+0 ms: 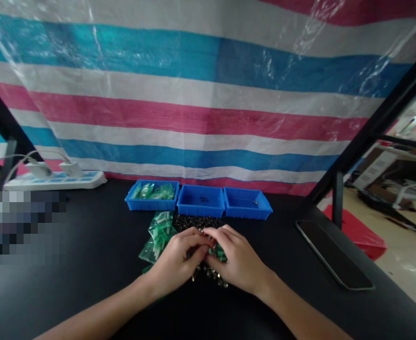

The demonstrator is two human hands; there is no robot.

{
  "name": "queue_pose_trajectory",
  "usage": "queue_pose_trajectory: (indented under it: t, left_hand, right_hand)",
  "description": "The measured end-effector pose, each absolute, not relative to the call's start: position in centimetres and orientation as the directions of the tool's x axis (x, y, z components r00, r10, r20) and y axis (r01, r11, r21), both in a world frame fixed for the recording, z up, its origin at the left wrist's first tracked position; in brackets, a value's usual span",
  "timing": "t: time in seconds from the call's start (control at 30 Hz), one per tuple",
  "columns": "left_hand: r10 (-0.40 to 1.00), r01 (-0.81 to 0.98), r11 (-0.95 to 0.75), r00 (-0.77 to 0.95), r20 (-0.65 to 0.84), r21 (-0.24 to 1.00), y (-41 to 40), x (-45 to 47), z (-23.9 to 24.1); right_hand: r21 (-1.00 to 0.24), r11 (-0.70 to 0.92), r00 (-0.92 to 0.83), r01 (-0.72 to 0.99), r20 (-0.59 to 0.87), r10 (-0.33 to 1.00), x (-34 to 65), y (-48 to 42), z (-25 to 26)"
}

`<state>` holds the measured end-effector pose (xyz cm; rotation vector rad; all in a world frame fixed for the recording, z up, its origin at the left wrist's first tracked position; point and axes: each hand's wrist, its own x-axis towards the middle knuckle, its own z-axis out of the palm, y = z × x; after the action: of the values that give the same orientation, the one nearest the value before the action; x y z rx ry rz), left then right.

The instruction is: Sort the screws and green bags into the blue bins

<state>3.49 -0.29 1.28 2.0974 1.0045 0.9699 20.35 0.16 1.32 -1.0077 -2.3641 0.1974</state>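
My left hand point(180, 257) and my right hand point(241, 259) meet at the middle of the black table, fingertips together. In the curl of my right hand is a small green plastic bag point(220, 254). The left fingers are pinched at its near side, and what they grip is hidden. Under and in front of the hands lie loose brass-coloured screws or similar small metal parts point(213, 274). Beyond the fingertips spreads a pile of dark screws point(193, 222). Beside my left hand are green bags with pale plastic pieces point(161, 233).
Three blue trays stand in a row: the left tray point(151, 204) has filled green bags, the middle tray point(201, 210) a few dark pieces, the right tray point(248, 212) a small metal piece. A phone point(331, 255) lies right; a power strip point(55, 180) sits back left.
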Motion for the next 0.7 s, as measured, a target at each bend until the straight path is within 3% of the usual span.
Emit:
queue_pose_trajectory:
  t: [0.2,0.37,0.57,0.7]
  left_hand:
    - [0.823,0.373,-0.53,0.443,0.355,0.762,-0.4,3.5,1.3]
    - [0.869,0.322,-0.449,0.374,0.324,0.833,-0.4,3.4,1.3]
    - [0.865,0.288,-0.429,0.403,0.298,0.856,-0.4,3.3,0.8]
    - [0.842,0.355,-0.491,0.428,0.329,0.795,-0.8,3.1,0.9]
  right_hand:
    - [-0.284,0.717,-0.554,0.637,0.478,0.682,20.2,-0.3,1.8]
    - [-0.253,0.754,-0.537,0.606,0.568,0.623,20.8,0.0,2.4]
    - [-0.204,0.772,-0.611,0.603,0.503,0.611,20.8,-0.4,2.2]
    - [-0.155,0.765,-0.624,0.625,0.49,0.609,20.5,-0.5,1.8]
